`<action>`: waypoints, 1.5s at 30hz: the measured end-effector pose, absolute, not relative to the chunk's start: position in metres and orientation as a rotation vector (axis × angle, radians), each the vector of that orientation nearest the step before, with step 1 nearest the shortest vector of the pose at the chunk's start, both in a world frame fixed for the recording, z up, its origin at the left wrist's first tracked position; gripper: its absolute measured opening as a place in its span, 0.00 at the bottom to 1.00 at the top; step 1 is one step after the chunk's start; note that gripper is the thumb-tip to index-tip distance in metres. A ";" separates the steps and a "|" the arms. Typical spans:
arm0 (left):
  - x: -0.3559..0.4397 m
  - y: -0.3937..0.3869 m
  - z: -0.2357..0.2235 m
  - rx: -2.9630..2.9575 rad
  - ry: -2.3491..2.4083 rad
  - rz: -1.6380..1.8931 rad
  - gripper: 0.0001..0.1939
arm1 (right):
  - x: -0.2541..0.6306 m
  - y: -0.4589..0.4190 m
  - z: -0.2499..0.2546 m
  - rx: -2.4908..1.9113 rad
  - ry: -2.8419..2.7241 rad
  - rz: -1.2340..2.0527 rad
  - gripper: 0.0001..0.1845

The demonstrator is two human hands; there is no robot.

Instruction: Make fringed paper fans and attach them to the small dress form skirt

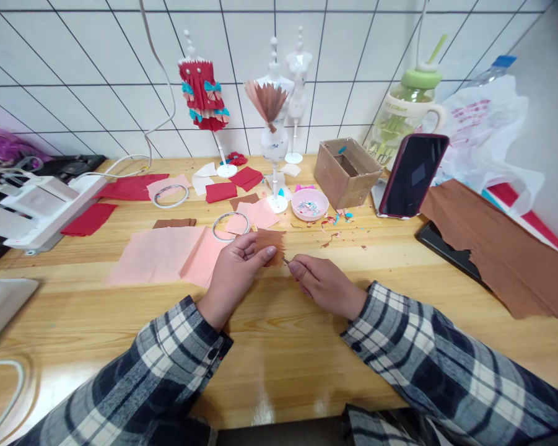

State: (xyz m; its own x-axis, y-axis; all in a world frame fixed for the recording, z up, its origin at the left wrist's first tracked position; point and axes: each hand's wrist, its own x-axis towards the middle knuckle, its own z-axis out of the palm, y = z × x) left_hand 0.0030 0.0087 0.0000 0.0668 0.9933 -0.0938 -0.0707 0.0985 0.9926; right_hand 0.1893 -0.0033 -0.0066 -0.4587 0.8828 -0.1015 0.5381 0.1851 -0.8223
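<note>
**Wooden table (306,353), tiled wall (121,80) behind, brown piece (270,246) between my hands**

And here it is, right at the centre: my left hand (235,271) pinches the brown piece, thumb on top, fingers curled at its left side. Its jagged edge faces right, running away from me, straight toward my other hand! Over there, my right hand (322,282) has thumb and fingers pressed together on a slim tool (285,261), mostly hidden. The tool's long axis slants up and left, tip at the piece's lower right corner; whether they touch, I can't tell. My left is nearer, already on it.
</note>
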 end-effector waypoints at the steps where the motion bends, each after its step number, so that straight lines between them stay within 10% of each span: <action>1: 0.003 0.009 0.000 1.111 1.152 1.128 0.21 | 0.189 -0.004 -0.007 -1.337 -2.062 1.187 0.22; 45: -0.004 0.009 0.005 1.522 1.282 0.905 0.13 | 0.193 0.001 -0.002 -1.368 -2.046 1.293 0.26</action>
